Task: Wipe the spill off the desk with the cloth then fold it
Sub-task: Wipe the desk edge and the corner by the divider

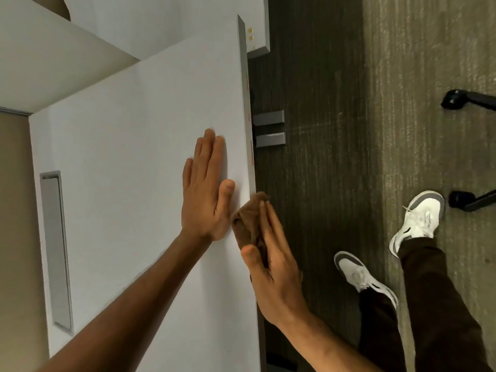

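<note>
The white desk (128, 162) fills the left half of the head view, its grey front edge running top to bottom. Faint reddish streaks of spill (251, 154) show along that edge. My left hand (205, 189) lies flat on the desktop, fingers together, holding nothing. My right hand (273, 261) presses a bunched brown cloth (248, 221) against the desk's edge, just below the streaks, with thumb and fingers over the cloth.
A grey cable slot (55, 248) is set into the desk at the left. Two grey desk brackets (269, 128) stick out under the edge. On the carpet are my white shoes (416, 221) and black chair castors (461, 200).
</note>
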The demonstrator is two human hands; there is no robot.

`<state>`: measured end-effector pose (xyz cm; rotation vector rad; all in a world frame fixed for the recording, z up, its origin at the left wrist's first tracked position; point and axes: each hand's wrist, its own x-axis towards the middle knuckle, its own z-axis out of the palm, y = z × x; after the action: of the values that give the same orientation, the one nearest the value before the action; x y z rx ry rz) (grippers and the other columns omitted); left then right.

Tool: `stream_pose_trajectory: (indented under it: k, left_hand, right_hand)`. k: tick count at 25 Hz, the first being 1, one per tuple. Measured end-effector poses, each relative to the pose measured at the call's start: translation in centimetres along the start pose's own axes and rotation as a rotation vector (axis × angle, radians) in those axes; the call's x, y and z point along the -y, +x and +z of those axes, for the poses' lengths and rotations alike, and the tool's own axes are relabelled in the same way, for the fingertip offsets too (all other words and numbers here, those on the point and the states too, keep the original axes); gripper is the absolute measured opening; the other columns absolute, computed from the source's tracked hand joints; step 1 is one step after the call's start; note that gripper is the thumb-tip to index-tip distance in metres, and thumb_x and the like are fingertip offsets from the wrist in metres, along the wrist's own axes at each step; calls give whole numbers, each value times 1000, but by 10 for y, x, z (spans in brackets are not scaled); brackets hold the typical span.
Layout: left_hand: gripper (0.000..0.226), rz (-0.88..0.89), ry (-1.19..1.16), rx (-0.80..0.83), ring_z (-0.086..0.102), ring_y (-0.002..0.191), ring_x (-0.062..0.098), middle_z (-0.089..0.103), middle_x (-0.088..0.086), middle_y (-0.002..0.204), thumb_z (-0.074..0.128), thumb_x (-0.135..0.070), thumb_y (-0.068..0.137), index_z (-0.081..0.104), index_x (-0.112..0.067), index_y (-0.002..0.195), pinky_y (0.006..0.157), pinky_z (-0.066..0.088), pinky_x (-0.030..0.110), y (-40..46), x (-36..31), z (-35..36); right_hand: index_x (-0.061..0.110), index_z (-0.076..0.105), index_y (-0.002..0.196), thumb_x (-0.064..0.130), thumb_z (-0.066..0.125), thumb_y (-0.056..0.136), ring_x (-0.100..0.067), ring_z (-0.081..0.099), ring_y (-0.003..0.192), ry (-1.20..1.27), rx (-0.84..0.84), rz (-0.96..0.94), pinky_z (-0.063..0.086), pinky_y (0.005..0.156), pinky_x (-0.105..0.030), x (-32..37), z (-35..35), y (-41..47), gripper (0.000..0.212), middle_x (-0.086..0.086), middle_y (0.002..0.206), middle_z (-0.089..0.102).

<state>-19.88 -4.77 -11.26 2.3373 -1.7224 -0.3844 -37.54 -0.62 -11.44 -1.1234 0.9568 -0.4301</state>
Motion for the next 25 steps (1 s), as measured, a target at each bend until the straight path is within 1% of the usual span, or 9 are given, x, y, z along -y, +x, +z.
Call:
stream_pose_trajectory:
  k: [4, 7, 11, 15, 17, 19, 21, 23, 25]
  left_hand:
    - [78, -2, 12, 3, 3, 162, 18, 5, 2, 175, 8, -63, 103, 15, -16, 165, 129, 4, 50, 1, -2, -1]
    - [77, 5, 23, -5, 3, 162, 18, 6, 3, 175, 6, -61, 104, 15, -14, 165, 129, 5, 52, 1, -1, -1]
    - [77, 0, 31, 1, 1, 162, 17, 4, 2, 175, 4, -61, 104, 14, -15, 165, 130, 4, 47, 1, 1, -1]
    - [75, -1, 0, 2, 2, 162, 18, 5, 3, 175, 5, -58, 105, 15, -13, 165, 130, 4, 49, 0, 0, -1]
    - [74, 9, -14, -7, 3, 162, 19, 6, 2, 175, 6, -56, 106, 15, -12, 165, 129, 5, 51, -1, -1, -2]
    - [74, 3, -20, -11, 4, 162, 18, 6, 2, 175, 7, -56, 106, 16, -12, 165, 129, 5, 50, -1, -2, -2]
    - [75, -8, -30, -16, 4, 162, 18, 7, 2, 175, 6, -56, 106, 18, -11, 164, 129, 5, 49, -1, -3, -2]
    - [75, 2, -36, -20, 5, 162, 19, 8, 4, 175, 5, -56, 106, 18, -10, 164, 129, 5, 50, -1, -3, -3]
    - [76, 0, -27, -15, 5, 162, 20, 9, 5, 174, 4, -57, 106, 19, -9, 164, 130, 6, 49, 0, -5, -3]
  right_hand:
    - [72, -4, 141, 78, 13, 90, 14, 23, 136, -95, -66, -32, 43, 109, -37, 1, 1, 16, 54, 27, 163, 5]
    - [59, 6, 150, 74, 19, 93, 7, 33, 133, -66, -104, -87, 43, 103, -27, 7, -3, 46, 60, 20, 163, 17]
    - [42, 22, 155, 65, 29, 96, 19, 41, 117, -55, -107, -129, 38, 89, -11, 13, -15, 76, 64, 17, 155, 31]
    - [44, 27, 153, 65, 32, 95, 1, 46, 129, -83, 14, -110, 49, 99, -30, -2, -33, 51, 61, 21, 153, 34]
    - [52, 23, 151, 72, 26, 92, 0, 43, 133, -134, 51, -69, 47, 106, -38, -8, -32, 25, 62, 24, 154, 31]
    - [61, 14, 148, 75, 19, 92, 6, 34, 135, -202, -9, -40, 41, 105, -25, -5, -18, 2, 58, 23, 159, 25]
    - [54, 15, 149, 71, 23, 94, 10, 29, 127, -245, -130, -44, 33, 91, -8, 3, -3, 1, 57, 16, 160, 28]
    - [39, 23, 152, 63, 32, 98, 8, 32, 125, -242, -243, -63, 29, 84, -1, 19, 2, 26, 60, 11, 159, 34]
    - [29, 32, 153, 55, 33, 100, 2, 39, 131, -190, -302, -66, 30, 95, -4, 34, -5, 61, 59, 6, 158, 38]
